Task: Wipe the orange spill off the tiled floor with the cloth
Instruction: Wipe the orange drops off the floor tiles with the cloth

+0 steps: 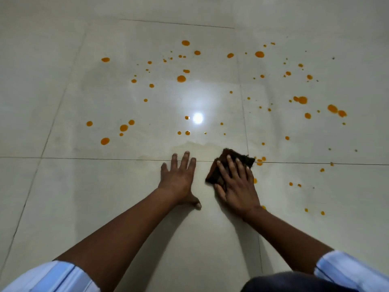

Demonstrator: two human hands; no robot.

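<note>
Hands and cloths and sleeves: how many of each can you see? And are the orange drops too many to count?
Hands: 2, the left hand flat on the floor, the right hand pressing the cloth.
Cloths: 1, the dark cloth.
Light blue sleeves: 2.
Total: 5.
Orange drops: dozens, too many and too small to count exactly.

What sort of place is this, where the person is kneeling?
Most likely an indoor room, perhaps in a home; no walls or furniture show. The floor is large glossy pale tiles with thin joints, mirroring a lamp overhead. Orange drops dot it.
</note>
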